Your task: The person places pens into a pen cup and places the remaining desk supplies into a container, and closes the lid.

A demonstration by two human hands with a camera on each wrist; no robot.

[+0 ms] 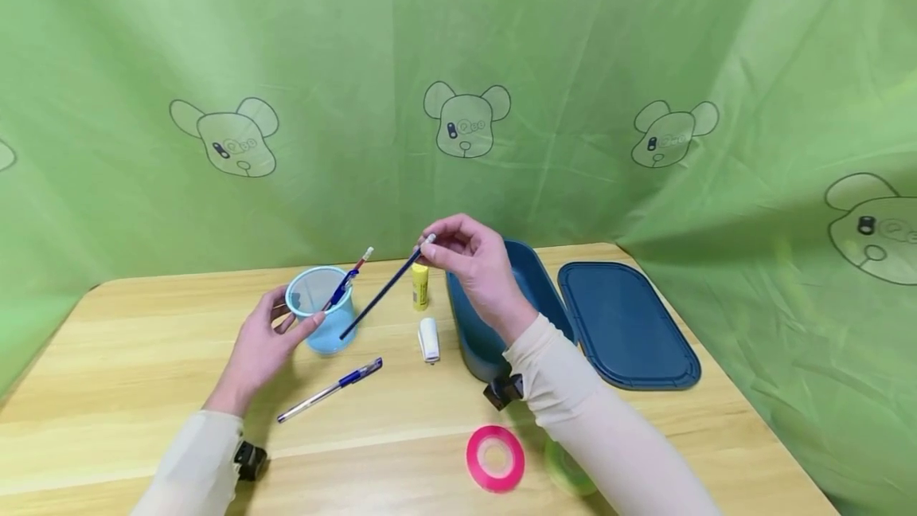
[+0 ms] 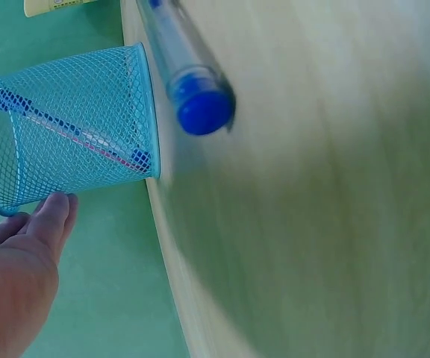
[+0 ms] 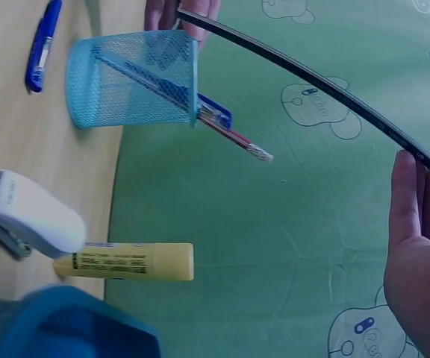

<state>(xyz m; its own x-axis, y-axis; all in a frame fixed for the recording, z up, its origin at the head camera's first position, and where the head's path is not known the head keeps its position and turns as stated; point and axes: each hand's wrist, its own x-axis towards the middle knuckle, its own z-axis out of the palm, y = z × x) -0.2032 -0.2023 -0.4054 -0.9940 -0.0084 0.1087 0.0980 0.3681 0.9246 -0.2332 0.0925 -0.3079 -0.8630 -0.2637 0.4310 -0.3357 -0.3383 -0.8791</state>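
Held up near the middle of the head view, slanting from upper right to lower left: a dark pencil (image 1: 384,293). Pinched close to its white upper end between thumb and fingers of the right hand (image 1: 476,265), with the lower end in front of the cup's right side from that angle (impossible to tell there whether touching or apart). Just left of it, a light-blue mesh cup (image 1: 331,338), gripped near the rim by the left hand (image 1: 265,341), thumb at the front, fingers round the left side. Inside the cup, leaning right, a red pencil (image 1: 364,258) with a pale end and a blue pen (image 1: 340,290). Lying below the cup, toward lower left of the frame, a blue-capped clear pen (image 1: 329,390). Right of centre, an upright yellow glue stick (image 1: 420,289), and nearer, a white stapler (image 1: 428,339). Farther right, partly behind the right forearm, a dark-blue box (image 1: 469,333), with a flat lid (image 1: 630,325) beside it. At lower right, a pink tape roll (image 1: 476,460), then a green tape roll (image 1: 562,470), half hidden under the sleeve. Beneath everything, a wooden table (image 1: 143,357); behind, a green curtain (image 1: 344,102) printed with animal heads.
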